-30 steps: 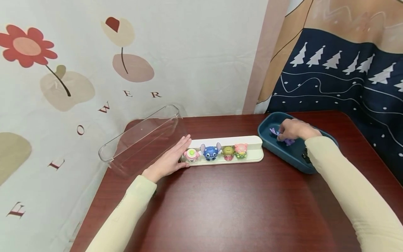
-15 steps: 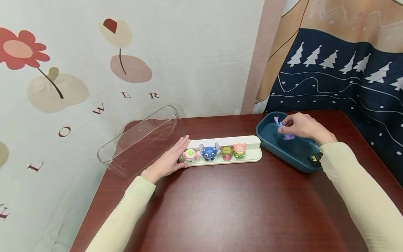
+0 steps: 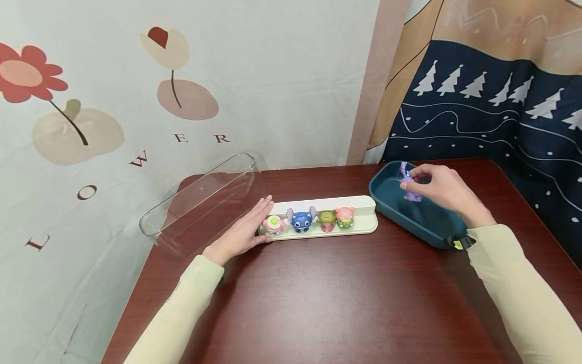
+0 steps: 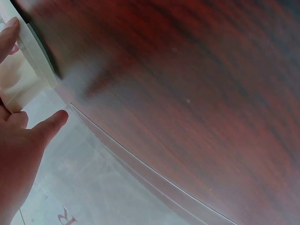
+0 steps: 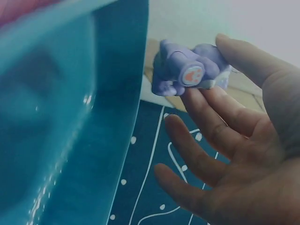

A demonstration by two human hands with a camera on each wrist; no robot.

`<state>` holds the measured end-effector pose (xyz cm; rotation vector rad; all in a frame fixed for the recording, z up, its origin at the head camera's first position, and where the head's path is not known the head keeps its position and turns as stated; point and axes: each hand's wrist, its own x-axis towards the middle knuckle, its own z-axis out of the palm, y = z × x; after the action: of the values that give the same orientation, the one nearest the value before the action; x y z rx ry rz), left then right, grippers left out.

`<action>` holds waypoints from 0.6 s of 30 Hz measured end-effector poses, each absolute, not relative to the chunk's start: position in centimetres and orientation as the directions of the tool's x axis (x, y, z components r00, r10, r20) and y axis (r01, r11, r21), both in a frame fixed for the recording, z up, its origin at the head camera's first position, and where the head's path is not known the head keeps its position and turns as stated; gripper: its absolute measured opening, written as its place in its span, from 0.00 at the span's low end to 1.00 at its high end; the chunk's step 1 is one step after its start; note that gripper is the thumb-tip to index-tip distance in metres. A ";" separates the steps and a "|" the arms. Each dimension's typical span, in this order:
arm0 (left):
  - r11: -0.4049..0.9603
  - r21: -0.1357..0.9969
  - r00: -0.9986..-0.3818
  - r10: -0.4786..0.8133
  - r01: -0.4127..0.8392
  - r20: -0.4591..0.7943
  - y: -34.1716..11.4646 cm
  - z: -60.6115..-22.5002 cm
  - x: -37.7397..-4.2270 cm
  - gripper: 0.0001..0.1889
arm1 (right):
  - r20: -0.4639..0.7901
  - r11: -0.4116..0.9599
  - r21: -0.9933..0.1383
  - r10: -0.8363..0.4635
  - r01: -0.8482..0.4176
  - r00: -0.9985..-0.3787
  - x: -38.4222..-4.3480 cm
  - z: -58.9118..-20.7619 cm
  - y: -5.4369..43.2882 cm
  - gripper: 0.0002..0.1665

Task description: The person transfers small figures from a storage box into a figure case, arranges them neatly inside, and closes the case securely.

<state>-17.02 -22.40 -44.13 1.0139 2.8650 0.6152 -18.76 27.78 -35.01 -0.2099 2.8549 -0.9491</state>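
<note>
Between thumb and fingertips my right hand pinches a small purple figurine with long ears, held above the blue tray. The right wrist view shows a pink paw print on the underside of that figurine. With its fingers straight, my left hand rests against the left end of a cream display stand. Along the stand sit a pink-and-white figurine, a blue big-eared figurine, a green figurine and a pink figurine with a green lower part.
A clear plastic cover lies at the back left, behind my left hand. The dark red-brown table meets a printed cloth at the back and a navy cloth with trees at the right.
My right hand has lifted the purple figurine off the floor of the blue tray and turned it upright. My left hand has stayed at the stand's end.
</note>
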 end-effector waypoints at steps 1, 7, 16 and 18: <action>0.705 0.380 -0.784 0.613 0.598 0.096 -22.4 -44.1 -17.0 0.51 | -0.058 0.786 -0.611 -0.168 -0.098 -0.984 -18.6 -35.0 27.7 0.41; 0.697 0.380 -0.778 0.618 0.608 0.112 -22.4 -44.1 -17.0 0.51 | 0.031 0.755 -0.646 -0.122 -0.113 -0.992 -17.4 -35.0 26.5 0.38; 0.696 0.385 -0.779 0.617 0.606 0.111 -22.4 -44.2 -17.0 0.51 | 0.063 0.654 -0.751 -0.068 -0.092 -0.996 -15.2 -35.6 24.2 0.38; 0.696 0.382 -0.778 0.618 0.608 0.113 -22.4 -44.2 -17.0 0.51 | 0.074 0.644 -0.758 -0.066 -0.099 -0.995 -14.7 -35.8 23.7 0.37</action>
<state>-17.03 -22.40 -44.20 1.0380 2.8706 0.6334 -14.71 23.70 -35.81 -0.1448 2.8838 -1.3341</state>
